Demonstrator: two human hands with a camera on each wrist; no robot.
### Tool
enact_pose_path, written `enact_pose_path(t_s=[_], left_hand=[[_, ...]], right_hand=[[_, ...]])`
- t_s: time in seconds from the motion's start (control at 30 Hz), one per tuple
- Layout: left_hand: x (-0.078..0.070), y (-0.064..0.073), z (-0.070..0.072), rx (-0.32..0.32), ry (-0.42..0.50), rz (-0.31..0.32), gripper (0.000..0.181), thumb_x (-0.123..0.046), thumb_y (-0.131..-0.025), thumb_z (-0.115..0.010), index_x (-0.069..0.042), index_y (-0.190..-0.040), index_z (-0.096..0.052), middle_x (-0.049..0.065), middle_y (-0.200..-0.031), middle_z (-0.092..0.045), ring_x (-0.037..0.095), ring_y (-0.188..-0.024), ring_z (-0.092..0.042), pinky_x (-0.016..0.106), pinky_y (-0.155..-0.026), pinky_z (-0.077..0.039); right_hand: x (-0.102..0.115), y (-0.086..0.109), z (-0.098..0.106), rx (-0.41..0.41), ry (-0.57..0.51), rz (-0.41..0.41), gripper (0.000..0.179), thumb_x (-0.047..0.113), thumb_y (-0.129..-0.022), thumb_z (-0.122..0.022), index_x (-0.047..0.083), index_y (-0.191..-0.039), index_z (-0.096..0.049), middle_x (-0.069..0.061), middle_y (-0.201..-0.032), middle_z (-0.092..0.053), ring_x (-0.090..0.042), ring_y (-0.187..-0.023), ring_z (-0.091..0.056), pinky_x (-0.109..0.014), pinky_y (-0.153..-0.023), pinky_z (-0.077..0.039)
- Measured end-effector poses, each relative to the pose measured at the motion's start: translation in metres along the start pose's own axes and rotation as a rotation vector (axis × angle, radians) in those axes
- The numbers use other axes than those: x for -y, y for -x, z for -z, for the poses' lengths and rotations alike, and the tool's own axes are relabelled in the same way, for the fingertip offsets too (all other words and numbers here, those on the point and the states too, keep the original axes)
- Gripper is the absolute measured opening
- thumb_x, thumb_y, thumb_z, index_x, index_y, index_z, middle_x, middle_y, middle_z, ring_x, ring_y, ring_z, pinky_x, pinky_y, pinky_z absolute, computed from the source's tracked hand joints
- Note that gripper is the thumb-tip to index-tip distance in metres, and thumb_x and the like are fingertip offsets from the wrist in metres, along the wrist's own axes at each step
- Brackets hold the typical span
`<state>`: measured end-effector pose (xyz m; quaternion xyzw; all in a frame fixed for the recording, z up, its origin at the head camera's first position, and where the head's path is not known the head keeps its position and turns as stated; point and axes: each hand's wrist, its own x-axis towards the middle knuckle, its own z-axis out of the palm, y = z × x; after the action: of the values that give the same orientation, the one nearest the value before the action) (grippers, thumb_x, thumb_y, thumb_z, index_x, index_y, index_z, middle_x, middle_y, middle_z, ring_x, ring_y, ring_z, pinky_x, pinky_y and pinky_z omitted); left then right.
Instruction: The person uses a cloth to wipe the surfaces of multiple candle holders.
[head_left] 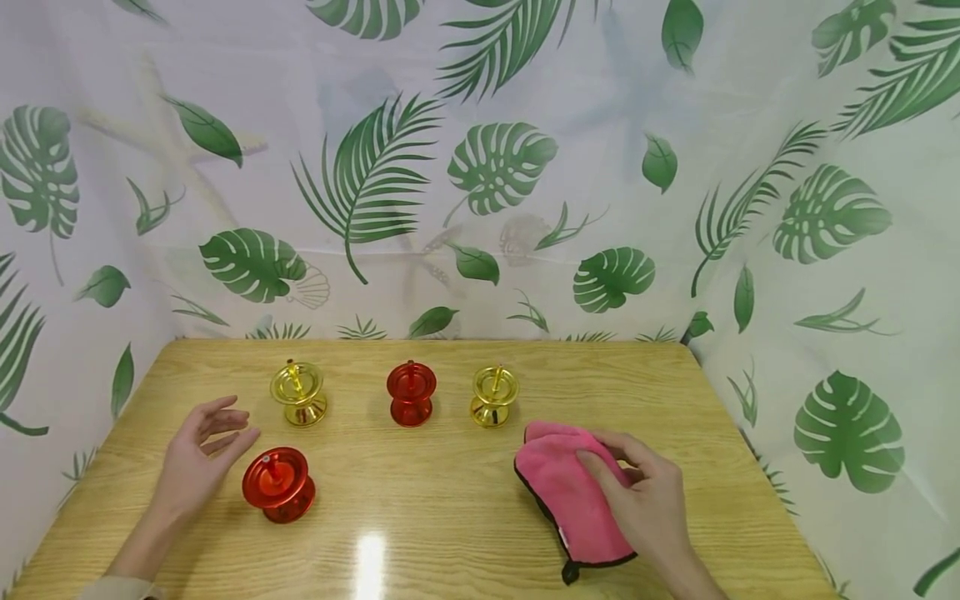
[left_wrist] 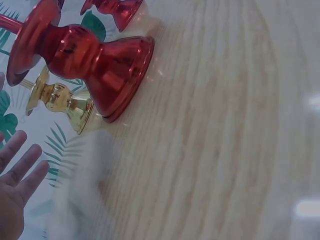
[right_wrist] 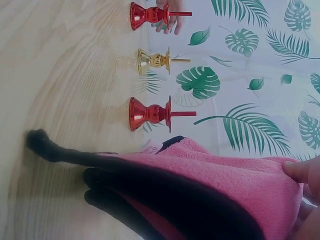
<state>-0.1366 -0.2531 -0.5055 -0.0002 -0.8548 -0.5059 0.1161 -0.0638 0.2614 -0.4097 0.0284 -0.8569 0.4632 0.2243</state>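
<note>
Wood-grain tabletop (head_left: 420, 508) supports four candle holders (head_left: 411, 408). Our right hand (head_left: 651, 492) pinches the pink cloth (head_left: 566, 483) at right; our left hand (head_left: 197, 454) grasps nothing. We judge cloth pickup done, its use pending.

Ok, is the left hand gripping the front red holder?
No, the head view shows the left hand beside the front red holder, with no fingers around it.

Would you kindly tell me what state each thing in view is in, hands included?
Front red holder, upright
Back red holder, upright
Left gold holder, upright
Right gold holder, upright
Pink cloth, folded, held
Left hand, fingers relaxed, holding nothing
Right hand, gripping that cloth
</note>
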Motion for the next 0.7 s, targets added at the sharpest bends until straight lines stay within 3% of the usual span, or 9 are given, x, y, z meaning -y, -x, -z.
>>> enact_pose_path(t_s=[0.2,0.37,0.6,0.7], left_hand=[[0.007,-0.018,-0.010,0.065,-0.048,-0.001,0.068,-0.025,-0.099,-0.075,-0.001,-0.154,-0.044,0.018,-0.132,-0.065,-0.015,-0.104,-0.054,0.003,-0.087,-0.048],[0.008,-0.028,-0.016,0.120,-0.057,0.009,0.071,-0.028,-0.099,-0.076,0.000,-0.154,-0.042,0.023,-0.135,-0.063,-0.012,-0.105,-0.055,0.004,-0.088,-0.048],[0.007,-0.042,-0.027,0.185,-0.074,0.033,0.079,-0.034,-0.098,-0.076,0.001,-0.157,-0.037,0.025,-0.136,-0.059,0.034,-0.120,-0.065,0.006,-0.089,-0.049],[0.008,-0.047,-0.030,0.218,-0.070,0.054,0.084,-0.036,-0.097,-0.077,0.000,-0.159,-0.034,0.026,-0.138,-0.057,0.044,-0.123,-0.063,0.008,-0.086,-0.049]], right_hand=[[-0.002,-0.001,0.001,0.002,-0.001,-0.001,0.018,0.005,-0.088,-0.084,0.016,-0.103,-0.082,-0.007,-0.088,-0.081,0.001,-0.063,-0.066,-0.017,-0.050,-0.050],[-0.003,-0.001,0.001,0.001,0.006,-0.002,0.019,0.006,-0.088,-0.084,0.017,-0.104,-0.082,-0.006,-0.089,-0.082,0.001,-0.065,-0.066,-0.017,-0.051,-0.050],[-0.005,-0.002,0.001,0.003,0.011,-0.002,0.019,0.006,-0.088,-0.084,0.017,-0.105,-0.082,-0.006,-0.090,-0.082,0.002,-0.065,-0.066,-0.017,-0.052,-0.051],[-0.006,-0.002,0.000,0.007,0.012,-0.011,0.018,0.008,-0.089,-0.084,0.017,-0.104,-0.082,-0.005,-0.089,-0.082,0.001,-0.064,-0.066,-0.017,-0.052,-0.051]])
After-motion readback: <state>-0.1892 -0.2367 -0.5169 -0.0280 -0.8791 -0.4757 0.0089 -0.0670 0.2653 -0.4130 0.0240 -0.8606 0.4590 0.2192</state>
